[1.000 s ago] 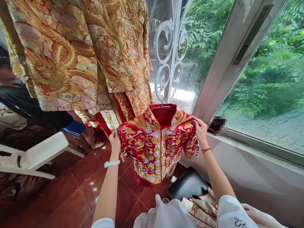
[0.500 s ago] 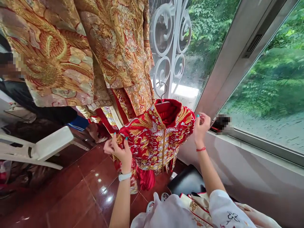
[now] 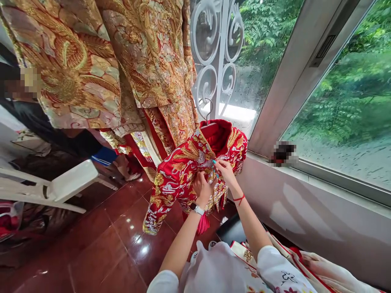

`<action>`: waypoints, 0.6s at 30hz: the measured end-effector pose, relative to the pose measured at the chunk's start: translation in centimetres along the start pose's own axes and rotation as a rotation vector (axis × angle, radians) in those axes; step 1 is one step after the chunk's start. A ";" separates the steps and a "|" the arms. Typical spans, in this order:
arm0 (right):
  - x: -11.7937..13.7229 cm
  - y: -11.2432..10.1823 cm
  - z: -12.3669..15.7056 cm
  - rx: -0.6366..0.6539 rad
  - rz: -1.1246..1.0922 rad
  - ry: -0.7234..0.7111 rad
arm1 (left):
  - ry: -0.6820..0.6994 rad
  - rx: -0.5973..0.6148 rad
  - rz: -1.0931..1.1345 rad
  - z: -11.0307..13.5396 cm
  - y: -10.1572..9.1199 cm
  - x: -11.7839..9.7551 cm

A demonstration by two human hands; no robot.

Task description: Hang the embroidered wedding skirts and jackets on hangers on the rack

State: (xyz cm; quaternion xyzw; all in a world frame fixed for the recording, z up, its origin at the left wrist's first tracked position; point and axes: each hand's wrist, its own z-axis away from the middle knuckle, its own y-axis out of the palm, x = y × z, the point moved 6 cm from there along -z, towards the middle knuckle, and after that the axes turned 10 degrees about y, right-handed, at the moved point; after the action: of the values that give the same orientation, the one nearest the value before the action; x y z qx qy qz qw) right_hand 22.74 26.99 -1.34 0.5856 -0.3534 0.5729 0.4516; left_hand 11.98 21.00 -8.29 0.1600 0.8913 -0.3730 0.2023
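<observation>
A small red jacket (image 3: pixel 179 171) with gold and silver embroidery hangs on a metal hanger (image 3: pixel 208 114) hooked on the white window grille (image 3: pixel 218 53). Both my hands meet at the middle of its front, just below the collar. My left hand (image 3: pixel 202 185), with a white wristband, is closed on the front edge of the cloth. Beside it, my right hand (image 3: pixel 224 170), with a red string at the wrist, pinches the same front opening. The jacket is turned to the left, with one sleeve hanging down.
Large gold embroidered robes (image 3: pixel 91 65) hang at the upper left. A white plastic chair (image 3: pixel 61 189) stands at the left on the red tiled floor (image 3: pixel 100 252). Another person sits behind the robes. A black stool (image 3: pixel 232 230) is below the jacket. The window sill (image 3: pixel 320 183) runs along the right.
My hands left the jacket's shoulders and came together at the middle of its front. The jacket swung round to the left on its hanger, and its left sleeve dropped.
</observation>
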 end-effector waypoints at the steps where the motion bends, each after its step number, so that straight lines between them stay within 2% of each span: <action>1: -0.1 0.1 0.4 0.023 -0.053 0.037 | -0.012 -0.001 -0.004 -0.3 0.0 0.3; 4: 1.1 0.2 1.0 0.011 -0.135 0.092 | -0.005 0.024 0.012 -1.0 0.2 1.0; 9: 5.7 0.8 0.2 0.042 -0.100 0.100 | 0.081 0.024 0.130 -1.6 0.3 1.3; 13: 5.8 0.5 2.0 0.114 0.020 0.074 | 0.032 0.042 0.133 0.4 -0.2 2.8; 16: 3.6 -2.5 5.5 0.140 0.155 0.079 | 0.051 0.093 0.018 4.0 -0.6 4.9; 18: 1.0 -6.7 8.8 0.063 0.233 0.147 | 0.147 0.231 -0.046 6.8 -0.2 6.1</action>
State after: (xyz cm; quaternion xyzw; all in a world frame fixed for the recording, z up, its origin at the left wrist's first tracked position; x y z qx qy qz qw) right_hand 32.12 21.18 -0.60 0.5110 -0.3669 0.6736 0.3880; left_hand 8.25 16.77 -15.44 0.1888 0.8582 -0.4649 0.1079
